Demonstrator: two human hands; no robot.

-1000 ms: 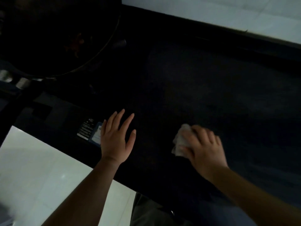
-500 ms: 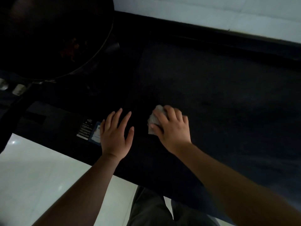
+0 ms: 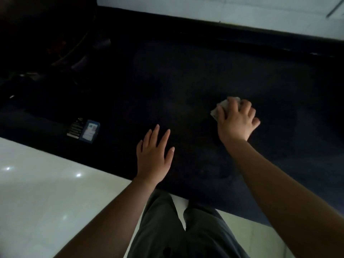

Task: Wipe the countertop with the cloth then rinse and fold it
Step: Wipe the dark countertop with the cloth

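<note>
A dark countertop [image 3: 195,75] fills the middle of the head view. My right hand [image 3: 235,121] presses a small crumpled pale cloth [image 3: 222,106] onto it, right of centre; only the cloth's far and left edges show past my fingers. My left hand [image 3: 153,157] lies flat on the counter near its front edge, fingers spread, holding nothing, well left of the cloth.
A dark stove with a large dark pan [image 3: 46,34] stands at the back left, barely lit. Stickers [image 3: 83,130] mark the stove's front. A pale tiled wall [image 3: 223,10] runs behind the counter. White floor [image 3: 46,192] and my grey trousers [image 3: 178,229] lie below.
My right hand has slid the cloth to the right, away from my left hand, after first sweeping it left. My left hand now lies right of the stickers; the view has shifted.
</note>
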